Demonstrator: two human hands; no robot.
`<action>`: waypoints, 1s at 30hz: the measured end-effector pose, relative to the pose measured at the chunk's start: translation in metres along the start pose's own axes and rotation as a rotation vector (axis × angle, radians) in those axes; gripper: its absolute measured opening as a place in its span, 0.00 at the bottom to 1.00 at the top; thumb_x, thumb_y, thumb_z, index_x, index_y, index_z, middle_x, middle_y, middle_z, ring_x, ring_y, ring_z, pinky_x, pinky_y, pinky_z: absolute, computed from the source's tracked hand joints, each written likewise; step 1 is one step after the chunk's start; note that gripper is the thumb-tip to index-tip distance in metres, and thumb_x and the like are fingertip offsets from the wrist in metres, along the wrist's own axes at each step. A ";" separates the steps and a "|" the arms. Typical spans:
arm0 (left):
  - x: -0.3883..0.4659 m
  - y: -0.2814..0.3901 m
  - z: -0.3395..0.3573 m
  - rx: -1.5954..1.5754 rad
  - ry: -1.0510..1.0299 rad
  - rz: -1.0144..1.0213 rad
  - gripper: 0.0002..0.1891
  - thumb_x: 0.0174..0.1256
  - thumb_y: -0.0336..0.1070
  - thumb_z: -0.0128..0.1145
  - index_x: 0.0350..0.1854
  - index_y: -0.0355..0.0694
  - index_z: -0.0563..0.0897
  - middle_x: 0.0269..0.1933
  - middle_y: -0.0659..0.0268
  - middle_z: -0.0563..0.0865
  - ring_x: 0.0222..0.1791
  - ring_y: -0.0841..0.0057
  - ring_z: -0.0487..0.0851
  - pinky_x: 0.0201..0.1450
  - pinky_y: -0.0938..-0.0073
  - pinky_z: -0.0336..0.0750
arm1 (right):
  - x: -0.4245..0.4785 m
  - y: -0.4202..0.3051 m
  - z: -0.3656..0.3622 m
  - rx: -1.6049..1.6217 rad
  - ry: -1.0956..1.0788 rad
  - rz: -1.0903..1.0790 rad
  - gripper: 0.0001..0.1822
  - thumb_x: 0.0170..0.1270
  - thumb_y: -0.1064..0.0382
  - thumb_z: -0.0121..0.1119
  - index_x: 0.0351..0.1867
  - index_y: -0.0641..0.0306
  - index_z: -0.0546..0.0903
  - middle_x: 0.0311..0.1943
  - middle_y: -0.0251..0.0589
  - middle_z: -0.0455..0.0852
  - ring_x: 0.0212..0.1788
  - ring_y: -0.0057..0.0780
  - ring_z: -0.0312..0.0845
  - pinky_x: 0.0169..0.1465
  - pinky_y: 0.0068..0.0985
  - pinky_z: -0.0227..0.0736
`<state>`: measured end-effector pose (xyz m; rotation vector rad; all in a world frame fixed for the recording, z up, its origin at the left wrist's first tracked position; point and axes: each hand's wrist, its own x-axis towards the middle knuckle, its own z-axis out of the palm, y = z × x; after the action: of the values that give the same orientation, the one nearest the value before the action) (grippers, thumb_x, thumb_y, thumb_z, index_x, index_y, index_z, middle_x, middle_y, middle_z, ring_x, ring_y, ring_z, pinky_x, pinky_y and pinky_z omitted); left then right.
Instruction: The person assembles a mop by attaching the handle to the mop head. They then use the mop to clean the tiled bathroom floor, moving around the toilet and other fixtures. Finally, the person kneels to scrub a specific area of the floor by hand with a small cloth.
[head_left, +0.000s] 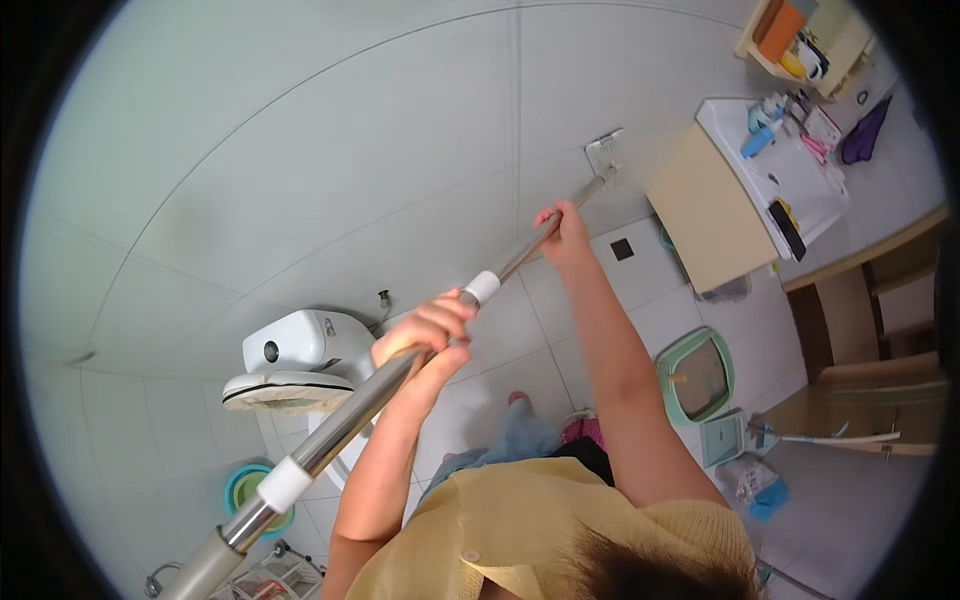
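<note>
A long telescopic metal pole (352, 416) with white collars crosses the view from the lower left to the upper right. My left hand (424, 337) grips its thicker section just below the upper white collar (481, 285). Farther along, my right hand (562, 231) is wrapped around the thinner section. The pole's far end is near a small metal wall plate (603, 151); I cannot tell whether they touch. Its near end runs out of view at the bottom left.
A white toilet (300, 341) with a padded seat cover stands left. At right are a washbasin (806, 172) holding bottles, its beige cabinet (712, 210), a green litter tray (679, 409), a dustpan (724, 439) and a plastic bag (750, 480). Nested basins (234, 480) sit lower left.
</note>
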<state>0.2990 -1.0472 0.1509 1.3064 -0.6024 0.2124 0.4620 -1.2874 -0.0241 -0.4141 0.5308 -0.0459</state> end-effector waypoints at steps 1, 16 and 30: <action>-0.005 0.011 -0.013 -0.006 -0.012 0.019 0.09 0.60 0.33 0.63 0.27 0.40 0.74 0.29 0.60 0.80 0.39 0.63 0.80 0.63 0.50 0.65 | -0.015 0.017 0.011 -0.039 -0.011 0.043 0.07 0.65 0.62 0.49 0.32 0.60 0.65 0.26 0.40 0.73 0.28 0.33 0.72 0.35 0.36 0.74; -0.169 0.212 -0.106 0.290 0.413 0.184 0.15 0.61 0.36 0.60 0.19 0.43 0.70 0.18 0.67 0.74 0.20 0.72 0.73 0.43 0.61 0.72 | -0.234 0.250 0.095 -0.434 -0.241 0.438 0.12 0.70 0.53 0.47 0.41 0.58 0.65 0.31 0.40 0.78 0.34 0.35 0.77 0.40 0.35 0.73; -0.318 0.284 -0.163 0.473 0.758 0.181 0.14 0.60 0.27 0.59 0.37 0.46 0.64 0.37 0.63 0.74 0.45 0.68 0.76 0.70 0.46 0.59 | -0.342 0.412 0.142 -0.797 -0.391 0.406 0.22 0.68 0.64 0.49 0.53 0.83 0.62 0.44 0.59 0.81 0.37 0.39 0.83 0.37 0.35 0.82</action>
<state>-0.0516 -0.7589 0.1992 1.4840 -0.0082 0.9947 0.2117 -0.8062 0.0889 -1.0565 0.2158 0.6461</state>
